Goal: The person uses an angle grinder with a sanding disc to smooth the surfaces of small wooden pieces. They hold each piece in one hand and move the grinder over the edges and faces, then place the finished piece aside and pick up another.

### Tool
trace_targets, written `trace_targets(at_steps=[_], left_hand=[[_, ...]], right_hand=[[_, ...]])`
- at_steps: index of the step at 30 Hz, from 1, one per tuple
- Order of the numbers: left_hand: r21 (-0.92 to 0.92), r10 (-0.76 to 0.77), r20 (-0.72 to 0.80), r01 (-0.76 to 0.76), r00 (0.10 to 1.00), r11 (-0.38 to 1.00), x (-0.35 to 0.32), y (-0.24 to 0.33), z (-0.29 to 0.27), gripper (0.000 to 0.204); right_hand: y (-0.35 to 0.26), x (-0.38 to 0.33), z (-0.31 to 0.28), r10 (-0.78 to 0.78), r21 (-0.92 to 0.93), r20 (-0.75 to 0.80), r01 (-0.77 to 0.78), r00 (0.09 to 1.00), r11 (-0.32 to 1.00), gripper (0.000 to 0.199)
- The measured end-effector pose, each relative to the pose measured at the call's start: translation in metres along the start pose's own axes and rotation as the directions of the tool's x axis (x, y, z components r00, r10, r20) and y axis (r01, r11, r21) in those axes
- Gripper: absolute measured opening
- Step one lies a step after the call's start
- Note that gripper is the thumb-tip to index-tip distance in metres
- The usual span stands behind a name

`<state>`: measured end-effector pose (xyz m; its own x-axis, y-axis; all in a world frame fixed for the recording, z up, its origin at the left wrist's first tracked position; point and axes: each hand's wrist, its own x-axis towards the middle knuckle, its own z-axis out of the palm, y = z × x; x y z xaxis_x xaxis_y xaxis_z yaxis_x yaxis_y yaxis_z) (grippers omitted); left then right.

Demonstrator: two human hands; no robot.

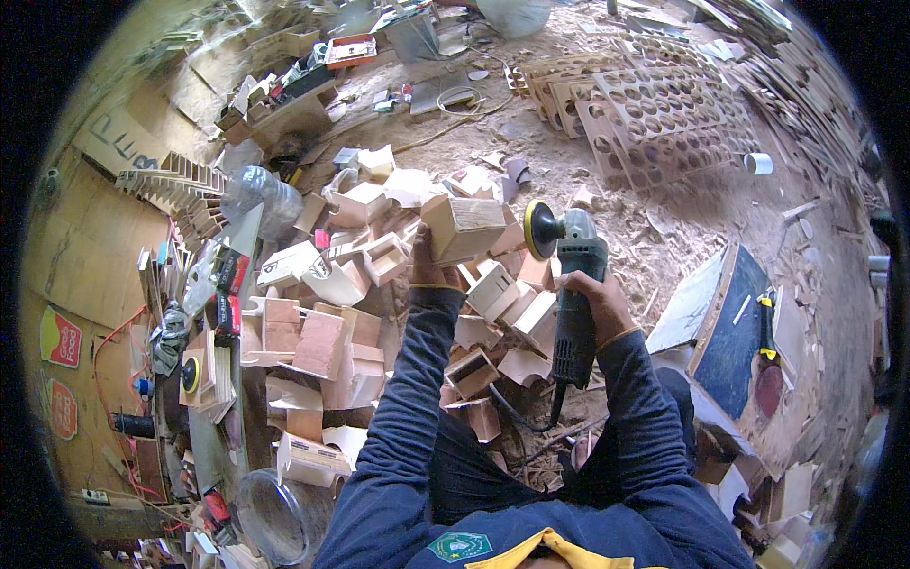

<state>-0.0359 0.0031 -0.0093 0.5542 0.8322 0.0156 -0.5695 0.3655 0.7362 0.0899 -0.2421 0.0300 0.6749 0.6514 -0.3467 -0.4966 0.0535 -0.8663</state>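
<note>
Currently, the left hand (pixel 423 258) grips a pale wooden box (pixel 474 214) by its near left corner, holding it up over a heap of cut wooden pieces (pixel 322 343), while the right hand (pixel 601 302) wraps round the body of a power sander (pixel 582 254). Its round disc (pixel 543 230) faces the box's right side; whether the two touch is hard to tell from this angle. Perforated wooden boards (pixel 654 114) lie beyond, and a blue board (pixel 744 332) sits to the right
</note>
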Motion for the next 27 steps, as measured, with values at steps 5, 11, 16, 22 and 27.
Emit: trace_targets(at_steps=[5,11,16,22,27], left_hand=[[0.319,0.234,0.103,-0.255,0.967,0.913,0.003,-0.004,0.001,0.054],[0.269,0.236,0.082,-0.250,0.968,0.930,-0.014,0.001,0.018,0.049],[0.127,0.153,-0.015,-0.150,0.988,0.980,-0.017,0.003,0.024,0.044],[0.056,0.027,0.045,-0.030,0.999,0.998,-0.008,0.003,0.022,0.043],[0.084,0.103,0.056,-0.107,0.993,0.991,-0.014,-0.004,0.019,0.038]], right_hand=[[0.005,0.000,0.007,-0.167,-0.182,0.091,0.181,0.982,0.967,0.038],[0.014,0.006,0.010,-0.140,-0.219,0.113,0.163,0.984,0.962,0.038],[0.011,0.004,0.007,-0.077,-0.183,0.122,0.098,0.990,0.978,0.038],[0.010,0.004,0.002,-0.057,-0.099,0.110,0.068,0.992,0.993,0.035],[0.012,0.013,-0.002,-0.120,-0.140,0.044,0.125,0.992,0.982,0.038]])
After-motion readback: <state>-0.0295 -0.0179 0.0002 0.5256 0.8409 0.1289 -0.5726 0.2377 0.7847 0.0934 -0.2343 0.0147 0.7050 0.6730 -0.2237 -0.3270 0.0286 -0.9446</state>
